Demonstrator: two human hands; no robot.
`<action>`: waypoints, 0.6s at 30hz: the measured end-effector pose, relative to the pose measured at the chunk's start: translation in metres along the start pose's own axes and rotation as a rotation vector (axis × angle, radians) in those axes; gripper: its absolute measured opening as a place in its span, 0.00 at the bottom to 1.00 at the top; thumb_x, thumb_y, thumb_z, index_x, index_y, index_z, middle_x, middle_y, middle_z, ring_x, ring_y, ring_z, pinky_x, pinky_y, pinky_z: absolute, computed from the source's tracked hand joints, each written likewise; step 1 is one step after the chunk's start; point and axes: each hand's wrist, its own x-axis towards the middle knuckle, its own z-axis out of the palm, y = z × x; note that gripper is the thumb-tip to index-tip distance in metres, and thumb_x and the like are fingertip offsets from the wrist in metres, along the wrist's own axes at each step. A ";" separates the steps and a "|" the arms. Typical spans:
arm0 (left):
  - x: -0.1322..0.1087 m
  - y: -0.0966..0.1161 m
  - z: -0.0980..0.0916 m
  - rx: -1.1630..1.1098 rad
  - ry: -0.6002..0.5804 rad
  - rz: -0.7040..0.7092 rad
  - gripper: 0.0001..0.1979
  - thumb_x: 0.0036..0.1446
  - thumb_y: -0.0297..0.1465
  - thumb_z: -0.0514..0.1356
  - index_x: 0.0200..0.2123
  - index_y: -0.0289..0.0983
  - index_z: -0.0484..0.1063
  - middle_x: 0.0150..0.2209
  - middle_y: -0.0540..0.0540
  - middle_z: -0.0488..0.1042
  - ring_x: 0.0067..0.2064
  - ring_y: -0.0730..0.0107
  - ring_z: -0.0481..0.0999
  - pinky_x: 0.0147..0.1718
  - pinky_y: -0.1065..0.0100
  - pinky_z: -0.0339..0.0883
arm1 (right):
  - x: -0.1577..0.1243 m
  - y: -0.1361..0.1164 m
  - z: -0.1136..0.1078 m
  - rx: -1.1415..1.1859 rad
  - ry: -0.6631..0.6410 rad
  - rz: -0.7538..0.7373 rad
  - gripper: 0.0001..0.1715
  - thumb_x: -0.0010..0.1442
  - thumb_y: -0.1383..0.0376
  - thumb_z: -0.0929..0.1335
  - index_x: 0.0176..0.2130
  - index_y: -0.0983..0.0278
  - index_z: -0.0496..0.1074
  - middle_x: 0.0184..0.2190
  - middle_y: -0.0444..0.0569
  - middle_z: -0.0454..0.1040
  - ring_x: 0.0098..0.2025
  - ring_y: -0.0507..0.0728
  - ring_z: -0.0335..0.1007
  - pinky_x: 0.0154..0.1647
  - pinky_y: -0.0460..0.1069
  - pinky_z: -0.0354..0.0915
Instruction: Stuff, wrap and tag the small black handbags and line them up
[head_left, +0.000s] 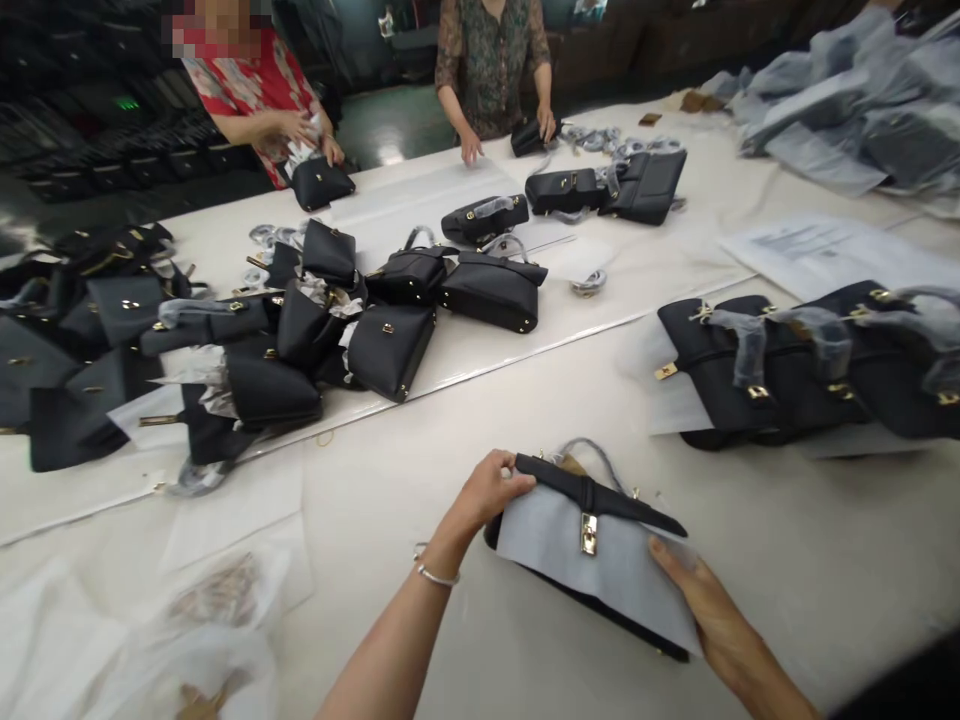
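A black handbag (630,512) with a gold clasp and a wrapped handle lies tilted on the table in front of me. A white paper sheet (547,535) covers its front, tucked below the flap, and the clasp shows over it. At the flap's upper left corner, my left hand (491,490) pinches the bag between thumb and fingers. My right hand (694,590) grips the bag's right side, its thumb pressing on the paper; the other fingers are hidden behind the bag.
Several finished-looking black handbags (720,370) stand in a row at right. More black bags (390,350) crowd the table's left and middle. Plastic bags (225,600) lie at lower left, wrapped goods (825,90) at upper right. Two people (495,70) handle bags across the table (420,480).
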 end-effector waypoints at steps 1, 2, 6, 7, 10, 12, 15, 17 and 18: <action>0.002 -0.006 0.002 -0.082 0.000 0.014 0.10 0.51 0.37 0.61 0.28 0.38 0.64 0.33 0.51 0.70 0.38 0.66 0.70 0.36 0.69 0.62 | 0.003 0.000 0.001 -0.015 0.038 -0.017 0.45 0.40 0.45 0.78 0.52 0.65 0.71 0.38 0.50 0.81 0.39 0.64 0.78 0.35 0.52 0.74; 0.005 -0.013 0.004 -0.144 0.015 0.019 0.10 0.52 0.37 0.60 0.28 0.38 0.62 0.31 0.52 0.69 0.36 0.68 0.69 0.35 0.70 0.61 | 0.006 -0.002 0.003 -0.029 0.084 -0.039 0.44 0.39 0.45 0.78 0.50 0.64 0.72 0.36 0.49 0.81 0.37 0.63 0.78 0.33 0.51 0.73; 0.016 -0.030 0.014 -0.196 0.122 -0.023 0.14 0.52 0.38 0.60 0.26 0.39 0.58 0.31 0.52 0.68 0.34 0.71 0.67 0.34 0.70 0.61 | 0.012 -0.016 0.008 -0.048 0.140 -0.020 0.42 0.36 0.46 0.79 0.46 0.64 0.73 0.32 0.47 0.80 0.35 0.63 0.77 0.30 0.50 0.72; 0.017 -0.031 0.016 -0.187 0.140 -0.038 0.14 0.52 0.39 0.60 0.26 0.38 0.58 0.32 0.51 0.69 0.34 0.71 0.67 0.34 0.70 0.61 | 0.012 -0.020 0.008 -0.038 0.104 0.018 0.42 0.36 0.46 0.79 0.46 0.64 0.72 0.32 0.48 0.81 0.35 0.63 0.77 0.31 0.50 0.72; 0.016 -0.030 0.012 -0.240 0.107 -0.090 0.13 0.53 0.40 0.61 0.33 0.37 0.66 0.32 0.50 0.71 0.34 0.69 0.70 0.33 0.68 0.63 | 0.010 -0.028 0.009 0.017 -0.026 0.094 0.45 0.35 0.47 0.79 0.48 0.63 0.70 0.35 0.50 0.81 0.37 0.64 0.77 0.33 0.52 0.73; 0.017 -0.025 0.002 -0.382 0.017 -0.063 0.17 0.52 0.39 0.64 0.41 0.35 0.69 0.37 0.47 0.75 0.38 0.66 0.74 0.37 0.67 0.67 | 0.012 -0.032 0.009 0.026 -0.018 0.061 0.47 0.34 0.47 0.80 0.49 0.63 0.69 0.36 0.51 0.80 0.37 0.65 0.77 0.34 0.54 0.73; 0.033 -0.008 -0.016 -0.627 -0.061 0.094 0.24 0.50 0.37 0.68 0.49 0.35 0.70 0.46 0.41 0.77 0.47 0.60 0.76 0.48 0.62 0.68 | 0.023 -0.044 0.008 -0.037 0.127 -0.228 0.48 0.28 0.49 0.81 0.47 0.60 0.68 0.39 0.50 0.79 0.42 0.67 0.76 0.41 0.55 0.74; 0.054 0.015 -0.026 -0.706 -0.034 0.218 0.26 0.50 0.35 0.69 0.51 0.35 0.69 0.50 0.39 0.76 0.52 0.57 0.75 0.52 0.59 0.67 | 0.031 -0.056 0.005 -0.069 0.200 -0.488 0.51 0.25 0.54 0.82 0.48 0.57 0.68 0.46 0.50 0.76 0.49 0.68 0.73 0.48 0.56 0.73; 0.067 0.028 -0.028 -0.711 -0.011 0.281 0.26 0.51 0.34 0.69 0.52 0.36 0.69 0.52 0.38 0.75 0.54 0.55 0.74 0.54 0.58 0.67 | 0.035 -0.063 0.004 -0.057 0.205 -0.555 0.53 0.24 0.57 0.82 0.51 0.55 0.67 0.51 0.50 0.74 0.52 0.68 0.71 0.51 0.56 0.72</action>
